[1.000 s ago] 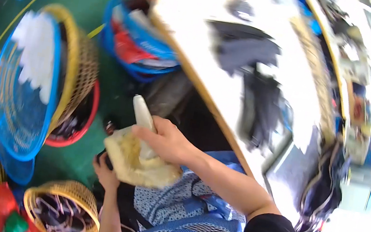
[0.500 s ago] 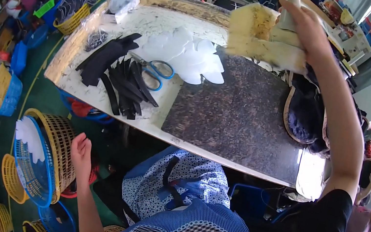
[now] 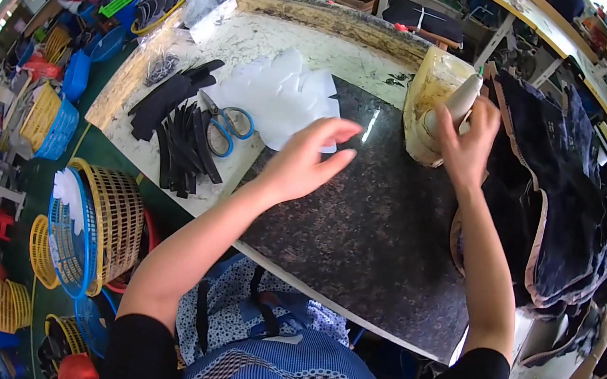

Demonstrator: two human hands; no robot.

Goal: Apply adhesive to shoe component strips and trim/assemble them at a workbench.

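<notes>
The yellow block (image 3: 427,89), which my right hand (image 3: 466,149) holds in the air half a second ago, is now down at the far right corner of the dark board (image 3: 344,237), so the work has a standing place at the desk (image 3: 266,30). The bottle (image 3: 462,97) leans up from it, between my right thumb and fingers; whether they press on it, I honestly can't tell from here. My left hand (image 3: 301,163) has come up over the board, thumb and fingers spread, holding nothing. The board's middle and near part lie bare, down to the near edge. White pieces (image 3: 271,95) and scissors (image 3: 225,139) limit me leftward; dark fabric (image 3: 576,229) crowds the right.
</notes>
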